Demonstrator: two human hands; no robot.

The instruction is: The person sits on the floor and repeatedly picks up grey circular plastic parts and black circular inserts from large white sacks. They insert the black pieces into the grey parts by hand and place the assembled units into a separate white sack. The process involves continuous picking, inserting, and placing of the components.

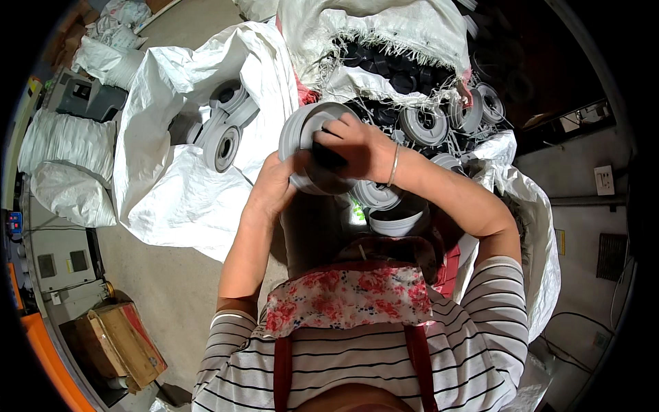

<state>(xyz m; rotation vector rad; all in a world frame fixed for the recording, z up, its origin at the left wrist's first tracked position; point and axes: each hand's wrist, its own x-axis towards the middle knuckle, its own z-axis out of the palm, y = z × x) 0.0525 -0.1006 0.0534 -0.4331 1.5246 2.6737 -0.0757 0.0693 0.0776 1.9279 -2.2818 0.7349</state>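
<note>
A round grey plastic part [295,130] with a stepped rim is held up in front of me, tilted. My left hand [277,184] is closed on its lower left edge. Over its open middle, my right hand [362,147] is curled round a small black piece [329,158]; fingers cover much of it, so its kind cannot be told. Just below the hands lie another grey round part [377,195] and a grey bowl-shaped part [397,222]. A floral apron [347,296] covers my lap.
An open white woven sack [178,206] at left holds several grey wheel-like parts [223,147]. Ahead, a torn sack [384,27] shows black pieces [405,79], with more grey parts [423,126] beside it. Another white sack [542,254] stands at right, a cardboard box [130,343] at lower left.
</note>
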